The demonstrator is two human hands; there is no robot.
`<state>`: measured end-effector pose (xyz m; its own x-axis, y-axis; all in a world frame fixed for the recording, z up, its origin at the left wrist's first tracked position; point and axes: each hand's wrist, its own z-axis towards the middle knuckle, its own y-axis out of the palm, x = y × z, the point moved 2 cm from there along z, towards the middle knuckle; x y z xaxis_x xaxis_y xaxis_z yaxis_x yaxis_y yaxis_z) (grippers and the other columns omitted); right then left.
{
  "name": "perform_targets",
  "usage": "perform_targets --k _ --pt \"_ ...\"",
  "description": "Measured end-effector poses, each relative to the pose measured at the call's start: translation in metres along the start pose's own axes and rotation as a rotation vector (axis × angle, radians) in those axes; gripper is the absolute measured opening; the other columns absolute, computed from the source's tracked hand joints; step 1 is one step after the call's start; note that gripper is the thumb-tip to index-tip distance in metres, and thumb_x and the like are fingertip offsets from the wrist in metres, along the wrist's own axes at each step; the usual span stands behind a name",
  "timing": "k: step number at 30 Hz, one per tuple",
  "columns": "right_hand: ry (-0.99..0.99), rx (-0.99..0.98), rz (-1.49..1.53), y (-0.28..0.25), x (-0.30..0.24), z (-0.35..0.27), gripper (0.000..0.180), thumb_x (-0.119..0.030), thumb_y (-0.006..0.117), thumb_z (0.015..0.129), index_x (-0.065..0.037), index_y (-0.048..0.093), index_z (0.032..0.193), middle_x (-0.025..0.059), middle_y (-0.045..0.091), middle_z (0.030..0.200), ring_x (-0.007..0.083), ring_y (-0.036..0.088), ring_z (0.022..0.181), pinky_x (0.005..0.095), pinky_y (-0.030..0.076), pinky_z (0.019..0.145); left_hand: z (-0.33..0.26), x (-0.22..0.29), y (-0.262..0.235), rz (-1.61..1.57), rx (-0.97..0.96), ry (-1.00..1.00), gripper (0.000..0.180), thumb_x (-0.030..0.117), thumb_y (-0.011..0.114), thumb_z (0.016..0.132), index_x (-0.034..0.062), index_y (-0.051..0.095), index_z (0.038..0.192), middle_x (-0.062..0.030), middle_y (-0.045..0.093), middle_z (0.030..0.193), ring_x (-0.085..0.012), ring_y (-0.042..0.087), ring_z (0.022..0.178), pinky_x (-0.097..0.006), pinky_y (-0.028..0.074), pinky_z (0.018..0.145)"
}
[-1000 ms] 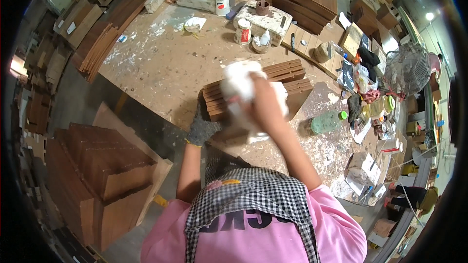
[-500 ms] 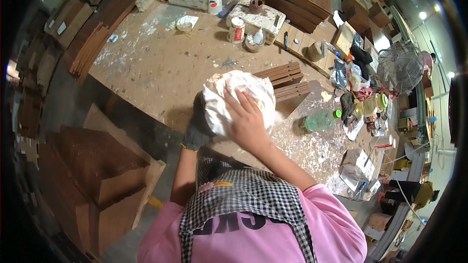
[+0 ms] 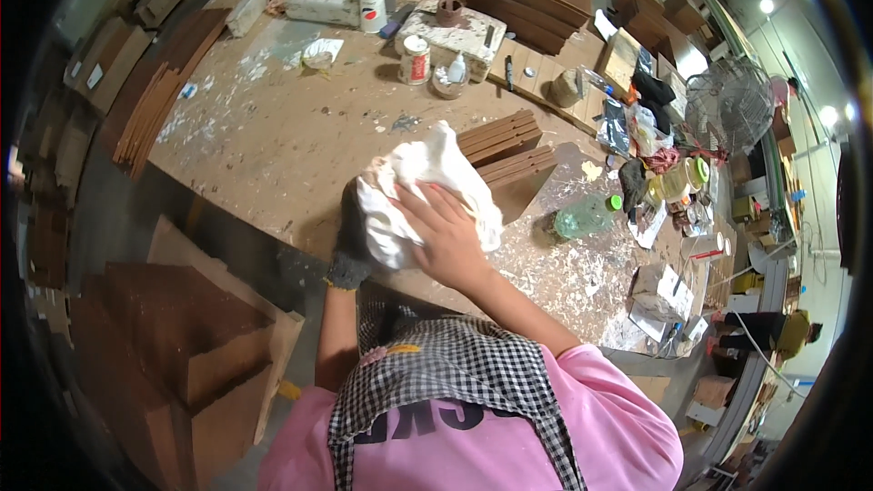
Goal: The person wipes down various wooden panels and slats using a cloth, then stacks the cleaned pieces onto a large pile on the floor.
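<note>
A bunched white cloth [image 3: 414, 168] is at the near edge of the workbench, in front of my body. My right hand [image 3: 450, 241], bare, lies over it with fingers stretched out flat against the fabric. At the cloth's left side is my left hand [image 3: 350, 241] in a dark glove with a yellowish cuff edge; its fingers are hidden behind the fabric. What lies under the cloth, if anything, cannot be seen. Just beyond the cloth, to the right, are stacked brown grooved wooden strips [image 3: 500, 141].
Right of the cloth lies a green-tinted plastic bottle [image 3: 582, 218] on the paint-spattered workbench [image 3: 264, 127]. White cups [image 3: 415, 59] and a stained block [image 3: 473, 27] stand farther back. Brown wooden panels [image 3: 182, 327] are stacked low left; a wire fan [image 3: 727, 107] stands far right.
The cloth has changed shape, with a peak now raised at its far side. Both hands have shifted slightly in view, and my view has tilted a little.
</note>
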<state>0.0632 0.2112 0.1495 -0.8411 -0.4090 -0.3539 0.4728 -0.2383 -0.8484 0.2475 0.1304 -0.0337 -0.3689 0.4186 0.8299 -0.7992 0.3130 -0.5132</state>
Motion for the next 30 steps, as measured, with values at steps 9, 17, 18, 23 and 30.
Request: perform_targets --k 9,17,18,23,30 --pt "0.891 0.329 -0.007 -0.089 0.203 -0.058 0.025 -0.024 0.056 0.098 -0.004 0.067 0.11 0.0197 0.066 0.086 0.0348 0.064 0.077 0.043 0.051 0.069 -0.012 0.061 -0.016 -0.363 0.114 -0.149 0.118 0.024 0.092 0.065 -0.0004 0.016 0.151 -0.0169 0.039 0.146 -0.028 0.042 0.132 -0.041 0.037 0.111" --pt "0.52 0.621 0.362 -0.132 0.144 -0.075 0.037 -0.031 0.05 0.104 0.002 0.065 0.106 0.0059 0.067 0.077 0.0123 0.064 0.065 0.0234 0.049 0.053 -0.032 0.105 -0.017 -0.326 0.023 0.079 0.121 0.026 0.093 0.065 0.0055 0.012 0.152 -0.0164 0.04 0.144 -0.0274 0.044 0.13 -0.043 0.039 0.109" --pt "0.663 0.361 0.116 -0.115 0.135 -0.072 0.037 -0.03 0.051 0.102 0.002 0.062 0.119 0.0151 0.07 0.099 0.0205 0.07 0.08 0.0312 0.057 0.068 -0.032 0.105 -0.016 -0.33 0.006 0.065 0.12 0.026 0.093 0.065 0.0056 0.013 0.152 -0.0161 0.04 0.144 -0.0274 0.045 0.129 -0.042 0.04 0.109" --pt "0.34 -0.478 -0.126 -0.042 -0.016 0.016 0.06 -0.032 0.058 0.093 -0.007 0.044 0.145 0.0155 0.05 0.144 0.0388 0.041 0.136 0.0481 0.03 0.115 -0.031 0.079 -0.004 -0.407 0.036 -0.055 0.117 0.025 0.093 0.065 0.0062 0.015 0.151 -0.0148 0.04 0.143 -0.0273 0.046 0.128 -0.042 0.041 0.108" --pt "0.525 -0.229 -0.149 -0.041 0.097 -0.002 0.052 -0.02 0.049 0.095 -0.016 0.045 0.147 0.0174 0.053 0.139 0.0342 0.046 0.133 0.0475 0.033 0.114 -0.032 0.097 -0.005 -0.538 0.086 -0.105 0.112 0.024 0.092 0.066 0.007 0.019 0.149 -0.013 0.041 0.142 -0.0272 0.048 0.126 -0.042 0.044 0.106"
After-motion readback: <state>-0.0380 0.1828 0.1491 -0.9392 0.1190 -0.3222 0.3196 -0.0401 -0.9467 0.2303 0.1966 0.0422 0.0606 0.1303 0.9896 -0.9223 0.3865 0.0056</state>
